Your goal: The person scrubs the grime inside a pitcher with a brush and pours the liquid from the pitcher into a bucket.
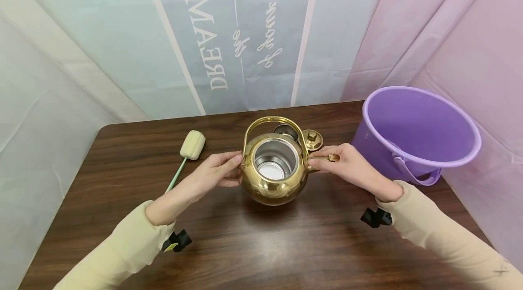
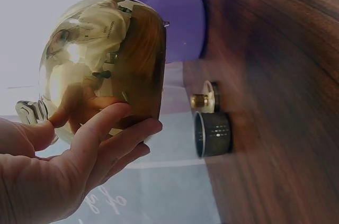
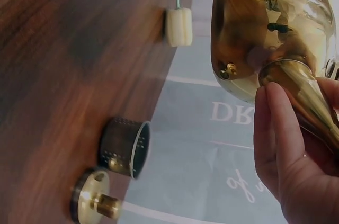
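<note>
A shiny gold kettle (image 1: 274, 191) hangs lidless above the table, its steel inside facing up and its hoop handle (image 1: 269, 120) standing upright. My left hand (image 1: 208, 174) holds its left side, thumb by the handle's joint and fingers spread along the body (image 2: 106, 60). On the other side, my right hand (image 1: 343, 165) grips the spout (image 3: 296, 89) between thumb and fingers. Behind the kettle, a gold lid (image 1: 313, 141) with a knob lies on the table. Beside it stands a perforated metal strainer (image 2: 214, 134), partly hidden by the kettle in the head view.
A purple bucket (image 1: 376, 145) stands at the right with its handle hanging down in front. Left of the kettle lies a sponge brush (image 1: 192, 145) with a green stick, partly behind my left wrist. A printed cloth (image 1: 261, 86) hangs along the table's back edge.
</note>
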The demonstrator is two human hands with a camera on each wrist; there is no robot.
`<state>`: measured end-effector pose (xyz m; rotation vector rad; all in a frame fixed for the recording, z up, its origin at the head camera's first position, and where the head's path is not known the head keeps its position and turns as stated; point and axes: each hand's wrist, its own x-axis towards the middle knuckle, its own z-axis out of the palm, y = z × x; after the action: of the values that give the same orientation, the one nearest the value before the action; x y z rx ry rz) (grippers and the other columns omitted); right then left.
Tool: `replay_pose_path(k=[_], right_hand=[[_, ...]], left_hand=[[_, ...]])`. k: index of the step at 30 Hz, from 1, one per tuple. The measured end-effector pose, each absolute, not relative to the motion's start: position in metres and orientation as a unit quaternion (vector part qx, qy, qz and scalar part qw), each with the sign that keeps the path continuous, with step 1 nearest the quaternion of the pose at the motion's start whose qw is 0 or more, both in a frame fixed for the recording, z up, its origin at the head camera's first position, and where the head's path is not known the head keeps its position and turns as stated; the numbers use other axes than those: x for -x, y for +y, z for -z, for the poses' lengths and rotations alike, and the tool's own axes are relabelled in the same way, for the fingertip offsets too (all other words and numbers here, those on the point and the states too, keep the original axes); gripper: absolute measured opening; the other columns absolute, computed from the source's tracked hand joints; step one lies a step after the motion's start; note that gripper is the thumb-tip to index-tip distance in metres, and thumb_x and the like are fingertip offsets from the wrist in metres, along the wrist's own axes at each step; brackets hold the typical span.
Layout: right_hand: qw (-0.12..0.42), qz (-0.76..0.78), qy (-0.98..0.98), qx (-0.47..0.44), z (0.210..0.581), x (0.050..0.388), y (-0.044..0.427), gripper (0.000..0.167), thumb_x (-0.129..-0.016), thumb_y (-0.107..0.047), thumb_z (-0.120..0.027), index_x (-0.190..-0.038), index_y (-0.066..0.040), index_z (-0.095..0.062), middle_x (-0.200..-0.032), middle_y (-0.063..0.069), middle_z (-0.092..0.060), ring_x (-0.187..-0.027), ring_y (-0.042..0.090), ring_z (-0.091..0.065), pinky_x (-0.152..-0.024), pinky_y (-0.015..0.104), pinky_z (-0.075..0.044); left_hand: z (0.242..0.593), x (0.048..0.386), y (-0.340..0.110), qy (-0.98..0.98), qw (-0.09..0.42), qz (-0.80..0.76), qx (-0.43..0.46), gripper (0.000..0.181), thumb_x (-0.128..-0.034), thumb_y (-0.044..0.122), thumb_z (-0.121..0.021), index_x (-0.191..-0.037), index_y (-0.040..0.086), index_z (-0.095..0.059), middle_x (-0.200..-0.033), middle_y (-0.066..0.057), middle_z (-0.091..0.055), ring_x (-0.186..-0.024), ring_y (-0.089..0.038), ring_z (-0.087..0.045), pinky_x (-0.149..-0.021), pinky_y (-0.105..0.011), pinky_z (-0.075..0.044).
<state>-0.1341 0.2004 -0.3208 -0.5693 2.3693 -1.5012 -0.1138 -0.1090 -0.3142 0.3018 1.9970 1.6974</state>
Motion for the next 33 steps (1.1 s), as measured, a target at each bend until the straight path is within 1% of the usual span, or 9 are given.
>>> replay_pose_path(k=[5,9,17,23,25,30,33], right_hand=[[0.156,0.509,0.823,0.198,0.330,0.135,0.198,0.027,-0.086,-0.019,-0.063,-0.103,0.001,-0.067,-0.099,0.012,-0.067,-0.081,0.015,-0.067,-0.071,0.029,-0.053],[0.169,0.494,0.829,0.202,0.337,0.137,0.196,0.029,-0.086,-0.021,-0.062,-0.104,0.002,-0.067,-0.098,0.011,-0.068,-0.078,0.016,-0.068,-0.070,0.028,-0.053],[0.162,0.472,0.834,0.236,0.352,0.140,0.192,0.026,-0.086,-0.022,-0.063,-0.101,-0.002,-0.068,-0.091,0.005,-0.067,-0.079,0.008,-0.065,-0.068,0.026,-0.052],[0.183,0.496,0.815,0.237,0.363,0.142,0.190,0.029,-0.086,-0.019,-0.063,-0.103,0.005,-0.066,-0.093,0.010,-0.066,-0.081,0.011,-0.065,-0.069,0.026,-0.053],[0.189,0.505,0.809,0.234,0.366,0.143,0.188,0.029,-0.086,-0.018,-0.062,-0.103,0.006,-0.066,-0.093,0.012,-0.065,-0.081,0.012,-0.065,-0.070,0.029,-0.053],[0.199,0.508,0.806,0.230,0.375,0.145,0.186,0.029,-0.086,-0.017,-0.062,-0.102,0.007,-0.065,-0.092,0.013,-0.065,-0.079,0.012,-0.066,-0.070,0.030,-0.053],[0.198,0.501,0.810,0.231,0.379,0.146,0.185,0.028,-0.086,-0.018,-0.063,-0.100,0.006,-0.066,-0.090,0.011,-0.065,-0.077,0.012,-0.066,-0.069,0.028,-0.053]], left_hand=[[0.324,0.112,-0.112,0.732,0.261,-0.619,-0.112,0.050,-0.1002,0.018,-0.031,-0.136,-0.016,-0.022,-0.121,-0.035,-0.046,-0.106,-0.035,-0.055,-0.084,-0.037,-0.048],[0.333,0.111,-0.114,0.728,0.270,-0.620,-0.112,0.050,-0.1005,0.017,-0.029,-0.135,-0.017,-0.020,-0.125,-0.036,-0.042,-0.109,-0.038,-0.052,-0.086,-0.039,-0.046],[0.350,0.111,-0.117,0.725,0.282,-0.622,-0.090,0.052,-0.1006,0.019,-0.029,-0.136,-0.017,-0.018,-0.128,-0.037,-0.039,-0.112,-0.040,-0.049,-0.089,-0.040,-0.045],[0.364,0.109,-0.120,0.716,0.293,-0.629,-0.082,0.054,-0.1007,0.022,-0.029,-0.137,-0.016,-0.017,-0.127,-0.037,-0.039,-0.113,-0.039,-0.049,-0.090,-0.040,-0.043],[0.367,0.108,-0.120,0.711,0.297,-0.632,-0.081,0.054,-0.1007,0.022,-0.029,-0.137,-0.016,-0.016,-0.128,-0.038,-0.038,-0.114,-0.040,-0.047,-0.091,-0.040,-0.043],[0.375,0.109,-0.121,0.696,0.309,-0.644,-0.072,0.055,-0.1008,0.020,-0.027,-0.136,-0.018,-0.011,-0.133,-0.040,-0.028,-0.118,-0.046,-0.040,-0.092,-0.042,-0.041],[0.379,0.109,-0.122,0.692,0.314,-0.647,-0.064,0.054,-0.1009,0.019,-0.026,-0.136,-0.019,-0.010,-0.133,-0.041,-0.027,-0.119,-0.046,-0.039,-0.093,-0.041,-0.041]])
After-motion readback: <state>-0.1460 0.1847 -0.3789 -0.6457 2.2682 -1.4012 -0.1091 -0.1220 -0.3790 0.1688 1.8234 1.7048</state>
